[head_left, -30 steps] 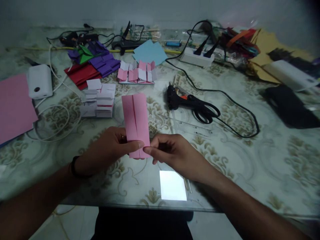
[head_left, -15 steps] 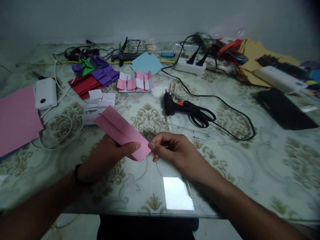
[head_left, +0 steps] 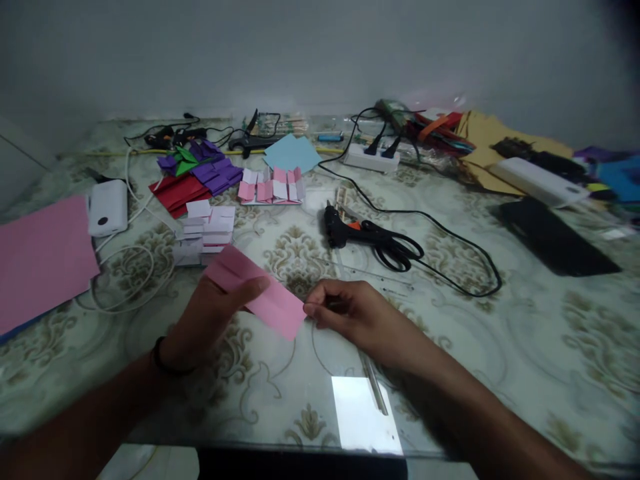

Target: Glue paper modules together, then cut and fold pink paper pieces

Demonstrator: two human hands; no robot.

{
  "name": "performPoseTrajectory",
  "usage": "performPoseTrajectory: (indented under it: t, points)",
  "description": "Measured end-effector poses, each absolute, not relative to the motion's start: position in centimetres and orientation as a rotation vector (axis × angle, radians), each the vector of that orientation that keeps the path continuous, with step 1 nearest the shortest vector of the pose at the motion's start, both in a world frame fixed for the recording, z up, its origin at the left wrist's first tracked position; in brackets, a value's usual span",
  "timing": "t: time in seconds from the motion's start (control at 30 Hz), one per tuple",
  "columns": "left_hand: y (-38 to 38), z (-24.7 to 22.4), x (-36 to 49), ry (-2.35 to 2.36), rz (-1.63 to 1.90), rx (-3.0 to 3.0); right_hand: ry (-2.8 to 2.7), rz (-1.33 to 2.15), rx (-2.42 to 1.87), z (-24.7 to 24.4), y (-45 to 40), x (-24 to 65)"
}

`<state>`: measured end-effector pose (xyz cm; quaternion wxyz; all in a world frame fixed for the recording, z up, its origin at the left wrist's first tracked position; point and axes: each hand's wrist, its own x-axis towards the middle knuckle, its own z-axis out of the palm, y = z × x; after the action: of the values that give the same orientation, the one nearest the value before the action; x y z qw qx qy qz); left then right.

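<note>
A folded strip of pink paper (head_left: 280, 303) is held above the table, slanting down from upper left to lower right. My left hand (head_left: 215, 310) grips its left part, the thumb lying across the top. At the strip's right corner, my right hand (head_left: 345, 310) pinches the edge between thumb and forefinger. Beyond the strip lie folded white paper pieces (head_left: 207, 230) and a row of pink-and-white folded paper (head_left: 271, 187). A black hot glue gun (head_left: 345, 230) rests past my right hand.
Pink sheets (head_left: 45, 260) and a white power bank (head_left: 109, 208) with a white cable are at left. Purple (head_left: 217, 175) and red folded papers (head_left: 181, 193) lie behind. A power strip (head_left: 371, 158), yellow paper (head_left: 490, 140) and a black phone-like slab (head_left: 557, 237) are to the right.
My left hand's thumb has shifted up along the pink strip, away from its right end. The strip's fold looks flatter. The whole view has tilted up slightly.
</note>
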<state>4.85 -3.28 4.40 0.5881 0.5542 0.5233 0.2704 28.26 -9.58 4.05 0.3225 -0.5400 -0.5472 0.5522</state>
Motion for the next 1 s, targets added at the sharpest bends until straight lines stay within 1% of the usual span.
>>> performPoseTrajectory:
  t: [0.07, 0.23, 0.4, 0.53, 0.67, 0.73, 0.9, 1.0]
  points:
    - [-2.9, 4.7, 4.8, 1.268, 0.680, 1.292, -1.505, 1.397, -1.444, 3.9, -9.3, 29.0]
    - [-2.6, 4.6, 4.9, 1.136, 0.694, 1.196, -1.476, 1.272, -1.409, 3.8, -8.5, 31.0]
    - [-2.6, 4.4, 4.9, 1.117, 0.737, 1.129, -1.462, 1.199, -1.384, 4.2, -8.0, 31.6]
    - [-2.8, 4.1, 4.9, 1.093, 0.624, 1.184, -1.460, 1.273, -1.373, 4.1, -8.2, 30.7]
    - [-3.0, 4.2, 4.9, 1.017, 0.281, 1.380, -1.487, 1.469, -1.319, 3.4, -8.5, 29.7]
    - [-3.1, 4.4, 4.9, 1.020, 0.173, 1.448, -1.498, 1.535, -1.290, 3.3, -8.7, 29.4]
    - [-3.0, 4.5, 5.0, 1.078, 0.294, 1.382, -1.480, 1.523, -1.288, 3.2, -8.9, 28.8]
    - [-3.0, 4.4, 5.1, 1.103, 0.256, 1.469, -1.515, 1.490, -1.311, 2.9, -8.8, 28.9]
